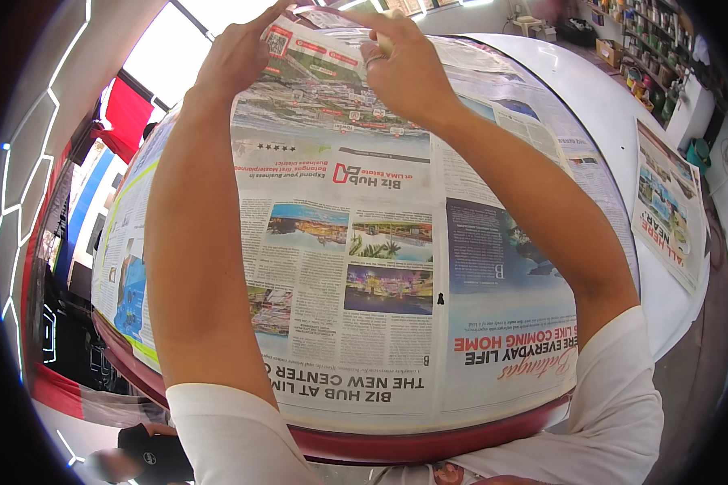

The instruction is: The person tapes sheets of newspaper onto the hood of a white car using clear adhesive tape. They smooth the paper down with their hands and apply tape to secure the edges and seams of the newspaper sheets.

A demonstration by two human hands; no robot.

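Newspaper sheets (380,335) lie over a broad, curved vehicle panel in front of me, with seams where they overlap. Both my arms stretch across them to the far edge. My left hand (239,55) is at the far left, its fingers bent and one fingertip reaching the paper's top edge; what it pinches, if anything, I cannot make out. At the far middle, my right hand (404,69), with a ring on one finger, is closed around a cream roll (390,32) that looks like masking tape, largely covered by the fingers. Its index finger points toward the left hand.
A dark red edge (421,443) borders the panel nearest me. To the right are a white body panel (570,77) and another newspaper sheet (670,206). Crowded shelves (651,40) stand far right. A person in a dark shirt (155,453) is at lower left.
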